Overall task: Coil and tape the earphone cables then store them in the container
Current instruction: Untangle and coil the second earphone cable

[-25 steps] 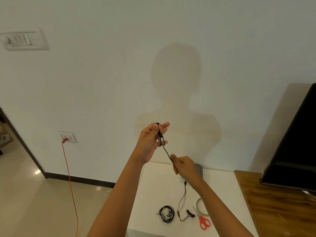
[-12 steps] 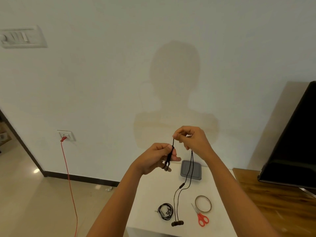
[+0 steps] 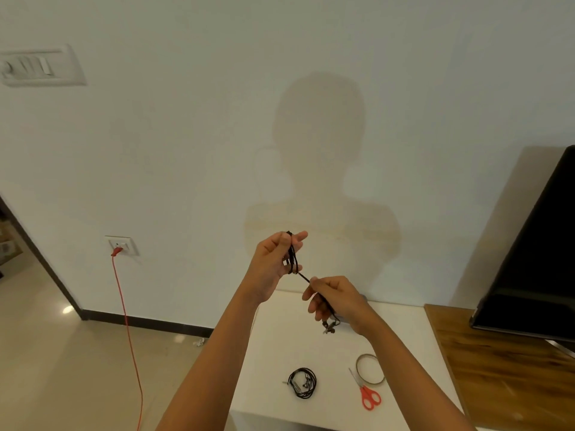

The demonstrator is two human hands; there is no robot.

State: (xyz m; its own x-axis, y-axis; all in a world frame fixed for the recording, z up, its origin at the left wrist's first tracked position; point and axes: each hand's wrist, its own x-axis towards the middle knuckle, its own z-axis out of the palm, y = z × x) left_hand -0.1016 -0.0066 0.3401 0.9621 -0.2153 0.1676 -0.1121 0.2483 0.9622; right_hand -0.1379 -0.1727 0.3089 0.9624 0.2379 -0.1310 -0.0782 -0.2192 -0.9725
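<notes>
My left hand (image 3: 273,262) is raised above the white table (image 3: 273,353), with loops of a black earphone cable (image 3: 293,259) wound around its fingers. My right hand (image 3: 334,298) pinches the free end of that cable just below and to the right, holding it taut. The earbuds (image 3: 330,327) dangle under the right hand. A second black earphone coil (image 3: 302,383) lies on the table near the front. The grey container is mostly hidden behind my right hand.
A roll of tape (image 3: 370,369) and red-handled scissors (image 3: 367,395) lie on the table's right side. A wooden surface (image 3: 504,368) with a black screen (image 3: 529,259) stands at the right. A red cord (image 3: 127,321) hangs from a wall socket at left.
My right hand has dropped from above the left hand to below and right of it, pulling the cable around. My left hand has risen. The dangling cable is now much shorter.
</notes>
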